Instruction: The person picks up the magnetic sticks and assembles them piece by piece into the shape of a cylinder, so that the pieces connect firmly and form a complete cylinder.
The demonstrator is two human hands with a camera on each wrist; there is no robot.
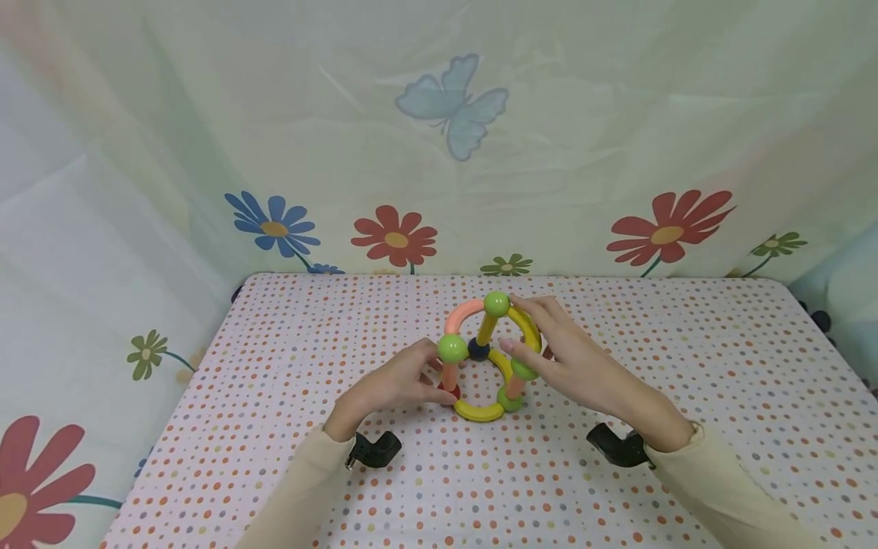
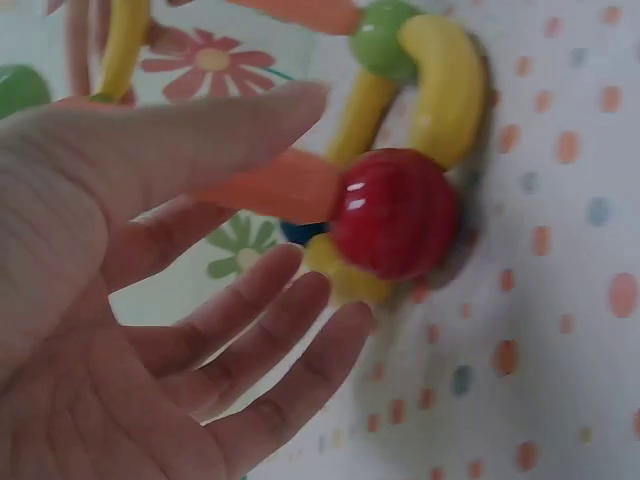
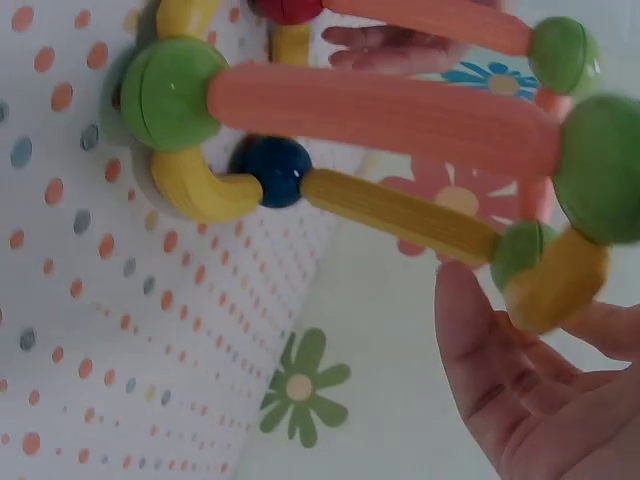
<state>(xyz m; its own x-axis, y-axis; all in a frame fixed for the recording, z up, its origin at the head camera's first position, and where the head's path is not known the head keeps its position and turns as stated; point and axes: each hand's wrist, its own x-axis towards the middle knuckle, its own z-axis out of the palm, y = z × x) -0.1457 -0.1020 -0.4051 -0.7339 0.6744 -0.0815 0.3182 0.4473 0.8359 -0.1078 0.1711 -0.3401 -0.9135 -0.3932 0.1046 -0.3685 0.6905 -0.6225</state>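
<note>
A frame of toy rods and balls (image 1: 480, 412) stands on the table, with a lower and an upper ring joined by upright rods. Beside its left orange rod (image 2: 270, 186) is my left hand (image 1: 398, 381), thumb along the rod near the red ball (image 2: 395, 213), other fingers loosely spread. My right hand (image 1: 583, 366) lies around the upper yellow curved rod (image 1: 527, 326), index finger by the top green ball (image 1: 497, 303) and thumb extended inside the ring. In the right wrist view, the fingers lie close to that yellow piece (image 3: 555, 285); whether they touch it is unclear.
The table (image 1: 274, 457) has a dotted cover. Behind it hangs a curtain (image 1: 583, 114) printed with flowers and a butterfly. Black wrist cameras (image 1: 376, 450) are strapped at both cuffs.
</note>
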